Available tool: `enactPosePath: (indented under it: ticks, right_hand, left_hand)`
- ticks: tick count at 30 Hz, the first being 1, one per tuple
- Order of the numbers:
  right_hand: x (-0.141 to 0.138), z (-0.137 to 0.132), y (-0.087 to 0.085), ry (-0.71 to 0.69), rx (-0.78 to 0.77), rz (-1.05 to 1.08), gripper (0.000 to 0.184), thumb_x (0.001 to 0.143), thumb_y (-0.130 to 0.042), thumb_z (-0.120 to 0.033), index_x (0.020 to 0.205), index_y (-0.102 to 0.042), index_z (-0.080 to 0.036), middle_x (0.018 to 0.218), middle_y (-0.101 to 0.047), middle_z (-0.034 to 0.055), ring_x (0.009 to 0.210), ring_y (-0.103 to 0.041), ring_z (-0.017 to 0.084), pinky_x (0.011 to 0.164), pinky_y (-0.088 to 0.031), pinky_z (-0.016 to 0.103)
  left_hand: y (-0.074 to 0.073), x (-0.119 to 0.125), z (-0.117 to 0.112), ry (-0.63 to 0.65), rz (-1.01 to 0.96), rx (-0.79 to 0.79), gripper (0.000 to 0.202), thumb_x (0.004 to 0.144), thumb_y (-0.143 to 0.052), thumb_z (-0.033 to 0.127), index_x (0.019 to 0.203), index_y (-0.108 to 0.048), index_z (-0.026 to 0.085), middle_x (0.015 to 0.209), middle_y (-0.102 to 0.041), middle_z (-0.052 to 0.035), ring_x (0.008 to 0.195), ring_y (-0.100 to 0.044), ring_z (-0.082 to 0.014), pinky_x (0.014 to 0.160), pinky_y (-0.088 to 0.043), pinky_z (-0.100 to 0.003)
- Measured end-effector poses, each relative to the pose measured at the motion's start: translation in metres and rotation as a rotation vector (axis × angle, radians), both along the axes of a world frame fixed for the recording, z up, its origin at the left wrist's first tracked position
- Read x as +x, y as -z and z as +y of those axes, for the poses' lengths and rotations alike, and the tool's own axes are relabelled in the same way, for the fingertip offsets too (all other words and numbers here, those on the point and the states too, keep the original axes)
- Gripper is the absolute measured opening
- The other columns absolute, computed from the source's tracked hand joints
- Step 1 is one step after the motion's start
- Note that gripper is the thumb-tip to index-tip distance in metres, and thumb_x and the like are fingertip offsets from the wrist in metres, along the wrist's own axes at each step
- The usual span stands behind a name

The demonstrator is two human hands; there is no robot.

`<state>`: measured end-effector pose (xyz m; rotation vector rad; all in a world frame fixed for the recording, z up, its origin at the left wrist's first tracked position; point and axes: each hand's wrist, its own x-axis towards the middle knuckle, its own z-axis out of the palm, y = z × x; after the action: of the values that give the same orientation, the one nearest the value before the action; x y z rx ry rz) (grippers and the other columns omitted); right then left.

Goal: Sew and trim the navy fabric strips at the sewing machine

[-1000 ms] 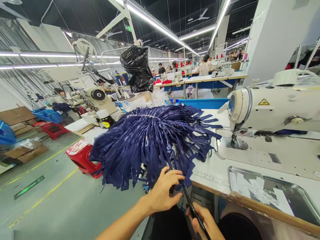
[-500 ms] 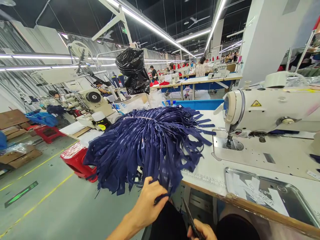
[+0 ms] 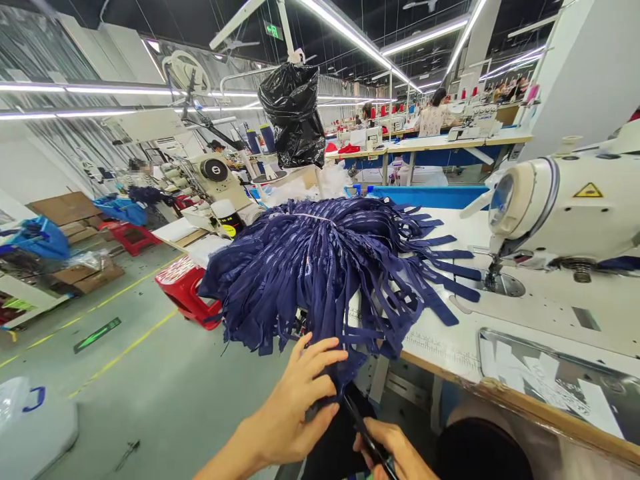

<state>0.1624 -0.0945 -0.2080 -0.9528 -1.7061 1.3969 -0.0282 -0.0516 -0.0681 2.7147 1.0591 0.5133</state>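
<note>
Scissors (image 3: 361, 427) back up at strip end (image 3: 350, 370), 4 o'clock of left hand (image 3: 295, 410); half-second ago apart. Left fingers pinch strip end. Right hand (image 3: 395, 453) clenched on scissors. Navy strip bundle (image 3: 320, 267) at 12 o'clock, on table edge (image 3: 450, 333). Judgement: another snip set up.

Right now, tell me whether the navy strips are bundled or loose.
Bundled: a pale tie crosses the navy strips at their far end, and they fan out from it.

My left hand (image 3: 295, 407) pinches a navy strip (image 3: 345, 370) at lower centre; my right hand (image 3: 393, 450) grips scissors (image 3: 363, 430).
</note>
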Motion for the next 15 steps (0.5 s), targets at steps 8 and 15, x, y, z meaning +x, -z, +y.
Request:
enactPosePath:
  ticks: [8, 15]
  right_hand:
    - [-0.007, 0.014, 0.016, 0.017, -0.001, -0.053, 0.071, 0.055, -0.034, -0.085, 0.061, -0.057, -0.017, 0.048, -0.047, -0.0002, 0.05, -0.044, 0.014, 0.053, -0.038, 0.025]
    - [0.001, 0.014, 0.03, 0.025, 0.005, -0.109, 0.077, 0.055, -0.026, -0.087, 0.066, -0.059, -0.018, 0.055, -0.054, 0.0027, 0.056, -0.049, 0.017, 0.063, -0.041, 0.03]
  left_hand:
    - [0.004, 0.004, 0.012, 0.026, -0.088, -0.083, 0.012, 0.068, -0.041, 0.008, 0.07, -0.041, 0.02, 0.083, -0.06, -0.0023, 0.091, -0.053, -0.0159, 0.103, -0.018, -0.048]
    - [0.005, 0.007, 0.023, 0.07, -0.086, -0.098, 0.012, 0.065, -0.041, 0.008, 0.068, -0.038, 0.02, 0.079, -0.059, -0.0014, 0.082, -0.054, -0.0143, 0.1, -0.022, -0.044]
